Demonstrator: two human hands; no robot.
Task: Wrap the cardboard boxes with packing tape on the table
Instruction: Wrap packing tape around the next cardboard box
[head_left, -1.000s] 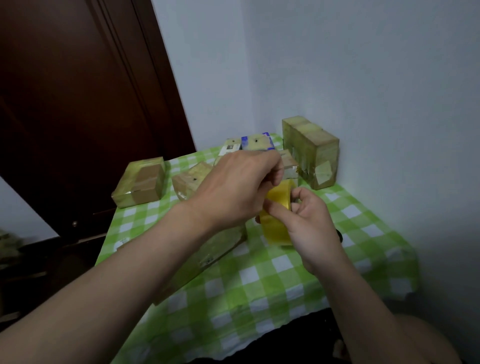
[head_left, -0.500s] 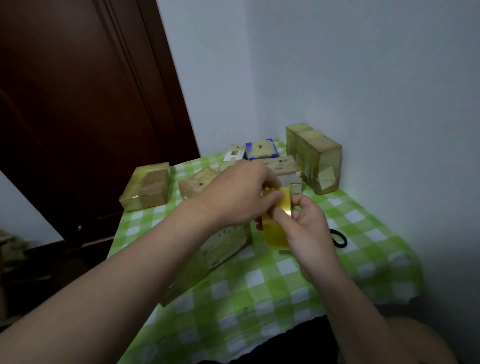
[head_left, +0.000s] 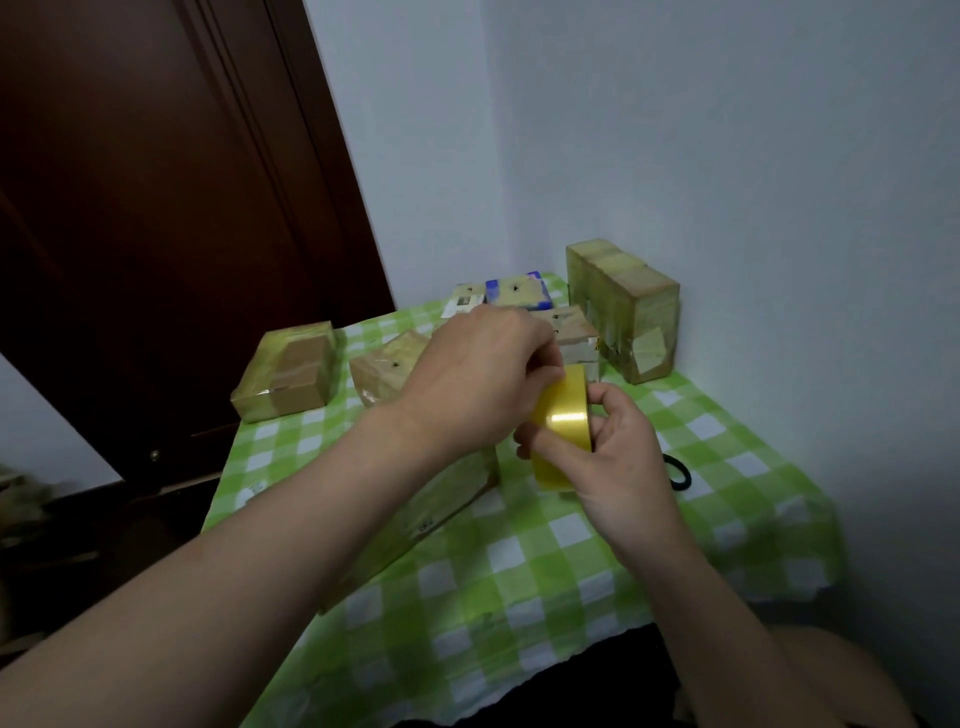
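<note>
Nearest, the table (head_left: 524, 597) is showing its green checked cloth, which is hanging over the front edge. On it a long cardboard box (head_left: 447, 512) is lying at an angle, partly under the left forearm. Just right of it the right hand (head_left: 618, 457) is holding the yellow tape roll (head_left: 563, 415) clear of the table, its grip wrapped around the roll's lower side. The left hand (head_left: 478, 379) is reaching across, its grip pinching at the roll's upper rim; the fingertips are hidden, so I cannot tell whether the loose end is caught. A black loop (head_left: 680, 475) is lying beside the right wrist. Farther back, glossy taped boxes (head_left: 288, 369) are sitting near the wall.

Likely risks: the tape end may be splitting or slipping back onto the roll under a weak pinch, or a freed strip may be folding onto itself before reaching the long box.
</note>
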